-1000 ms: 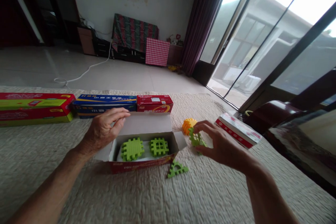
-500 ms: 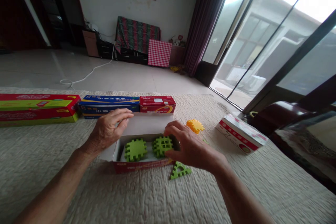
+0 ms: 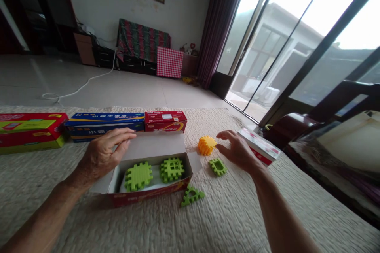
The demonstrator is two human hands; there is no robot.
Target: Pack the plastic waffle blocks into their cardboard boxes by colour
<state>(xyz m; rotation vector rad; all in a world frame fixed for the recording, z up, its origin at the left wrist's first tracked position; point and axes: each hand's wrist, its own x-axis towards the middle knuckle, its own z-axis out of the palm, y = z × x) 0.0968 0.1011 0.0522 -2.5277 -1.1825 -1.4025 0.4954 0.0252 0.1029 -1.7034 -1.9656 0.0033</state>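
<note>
An opened red cardboard box (image 3: 148,197) lies in front of me with its lid folded back. Inside it sit a green square building piece (image 3: 138,175) and a green piece with a window grid (image 3: 172,169). My left hand (image 3: 108,152) hovers over the box's left end, fingers stretched out and holding nothing. Just right of a stack of yellow interlocking pieces (image 3: 206,145) is my right hand (image 3: 236,148), thumb and fingers apart around air. On the cloth lie a green square frame piece (image 3: 217,167) and a green triangular piece (image 3: 192,196).
Behind the open box stand a red and green box (image 3: 32,132), a blue box (image 3: 105,124) and a small red box (image 3: 165,121) in a row. A white and red box (image 3: 263,146) is partly behind my right hand. A quilted cloth (image 3: 142,229) covers the surface.
My right hand has moved right, from over the windowed green piece to beside the yellow stack, uncovering the green frame piece. My left hand stays near the box. The view has turned slightly right.
</note>
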